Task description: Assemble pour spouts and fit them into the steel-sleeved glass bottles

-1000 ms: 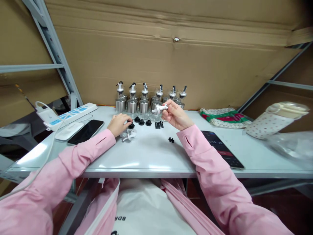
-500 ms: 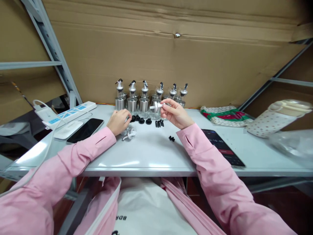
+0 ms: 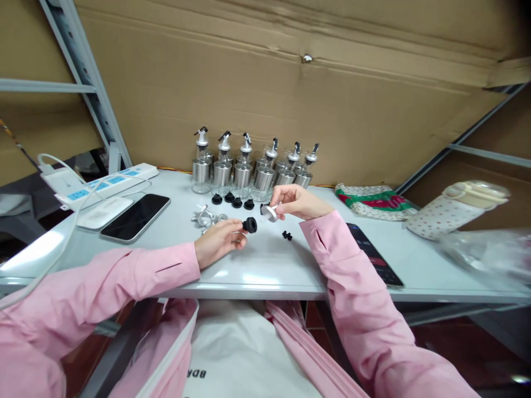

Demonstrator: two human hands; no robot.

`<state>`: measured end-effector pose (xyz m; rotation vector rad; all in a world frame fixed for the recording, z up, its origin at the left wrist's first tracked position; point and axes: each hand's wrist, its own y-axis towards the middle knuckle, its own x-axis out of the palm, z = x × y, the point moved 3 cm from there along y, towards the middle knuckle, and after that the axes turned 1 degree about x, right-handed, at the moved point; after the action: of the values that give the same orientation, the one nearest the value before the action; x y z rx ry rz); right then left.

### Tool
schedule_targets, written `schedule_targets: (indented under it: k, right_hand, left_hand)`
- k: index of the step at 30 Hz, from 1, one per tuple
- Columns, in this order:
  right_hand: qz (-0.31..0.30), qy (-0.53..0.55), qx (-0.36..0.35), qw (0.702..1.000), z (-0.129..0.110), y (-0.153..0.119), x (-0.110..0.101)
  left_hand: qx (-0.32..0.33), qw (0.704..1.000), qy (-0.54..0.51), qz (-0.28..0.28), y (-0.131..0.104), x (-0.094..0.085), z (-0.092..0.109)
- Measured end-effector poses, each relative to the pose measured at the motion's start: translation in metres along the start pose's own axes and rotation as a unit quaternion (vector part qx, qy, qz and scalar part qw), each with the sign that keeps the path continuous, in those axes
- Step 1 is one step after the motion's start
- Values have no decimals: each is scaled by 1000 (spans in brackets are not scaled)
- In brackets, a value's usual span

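Note:
Between the fingertips of my left hand (image 3: 222,239) is a black ribbed stopper (image 3: 250,225), its round end turned to the right. A silver-and-white pourer spout (image 3: 270,213) is pinched in my right hand (image 3: 301,202), a short gap away from the stopper. Behind my left hand lie several loose pourer spouts (image 3: 203,215). Further back, several more black stoppers (image 3: 237,203) sit in front of the bottles. Some small black pieces (image 3: 287,235) rest below my right hand, and other black parts behind it are mostly hidden.
Several glass-and-steel oil bottles (image 3: 243,172) with pourers stand along the back. At left are a power strip (image 3: 108,185), a white pad (image 3: 105,213) and a phone (image 3: 136,217). Right of my forearm lie another phone (image 3: 375,254), a patterned cloth (image 3: 373,202) and a dotted tumbler (image 3: 446,213).
My left hand has picked up a black stopper from the group and come forward and right with it. My right hand has lowered the pourer spout and turned it.

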<state>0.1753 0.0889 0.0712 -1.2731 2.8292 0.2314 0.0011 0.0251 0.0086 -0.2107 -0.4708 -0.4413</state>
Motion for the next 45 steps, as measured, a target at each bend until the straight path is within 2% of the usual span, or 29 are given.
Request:
schedule_targets:
  k: [4, 9, 17, 26, 31, 37, 45]
  right_hand:
    - [20, -25, 6, 999, 2, 2, -1]
    - [25, -49, 23, 998, 7, 6, -1]
    - [14, -11, -4, 1000, 8, 8, 5]
    - [-2, -12, 0, 1000, 8, 8, 5]
    - [-1, -17, 0, 1000, 8, 9, 8]
    - [5, -21, -10, 1000, 7, 10, 13]
    - [26, -32, -8, 999, 8, 10, 12]
  left_hand:
    - [-6, 999, -45, 4, 1, -2, 5]
    - [-11, 998, -57, -20, -1, 0, 6]
    - [30, 995, 41, -83, -3, 0, 8]
    - [112, 974, 193, -49, 1, -3, 12]
    - [119, 971, 201, -55, 1, -3, 13]
    - [126, 972, 198, -34, 2, -3, 15]
    - [142, 963, 222, -59, -1, -3, 14]
